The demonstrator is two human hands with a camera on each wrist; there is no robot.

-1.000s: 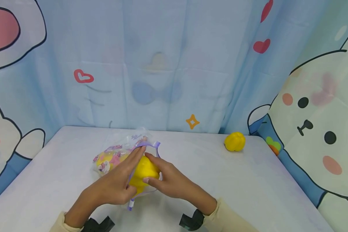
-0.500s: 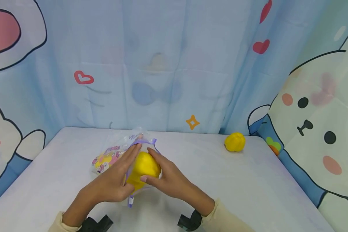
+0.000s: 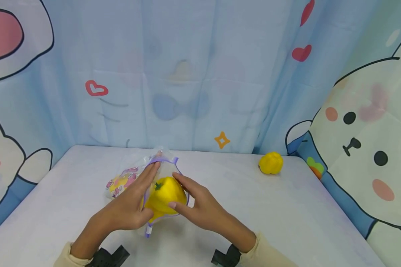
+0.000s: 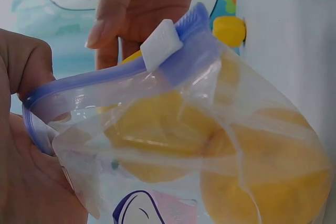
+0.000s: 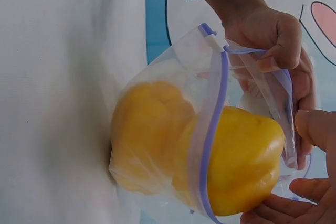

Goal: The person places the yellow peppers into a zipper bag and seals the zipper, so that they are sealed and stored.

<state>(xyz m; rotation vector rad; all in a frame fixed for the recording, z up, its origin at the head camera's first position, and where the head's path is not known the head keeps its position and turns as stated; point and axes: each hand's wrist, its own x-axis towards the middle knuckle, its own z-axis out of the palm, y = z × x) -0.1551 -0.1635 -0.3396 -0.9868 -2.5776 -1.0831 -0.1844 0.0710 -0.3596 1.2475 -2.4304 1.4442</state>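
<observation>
A clear zip bag (image 3: 166, 160) with a purple rim and pink print gapes between the hands. My left hand (image 3: 125, 211) grips one side of its mouth, thumb inside and fingers spread along the outside. A yellow bell pepper (image 3: 168, 194) sits in the mouth, green stem toward the head camera, partly sticking out in the right wrist view. Deeper in the bag lies another yellow bell pepper (image 5: 149, 129), seen through the plastic. My right hand (image 3: 200, 207) is spread beside the pepper in the mouth, its fingertips touching it. The white slider (image 4: 161, 44) is at one end of the zip.
A third yellow bell pepper (image 3: 270, 163) stands at the back right of the white table (image 3: 287, 222). Behind the table hangs a light blue curtain (image 3: 240, 92) printed with cartoon animals and hearts. Dark wrist mounts (image 3: 227, 257) show below the sleeves.
The pepper in the mouth has turned so its green stem shows. My right hand has eased slightly to the right, baring more of the pepper. My left hand keeps its grip on the bag.
</observation>
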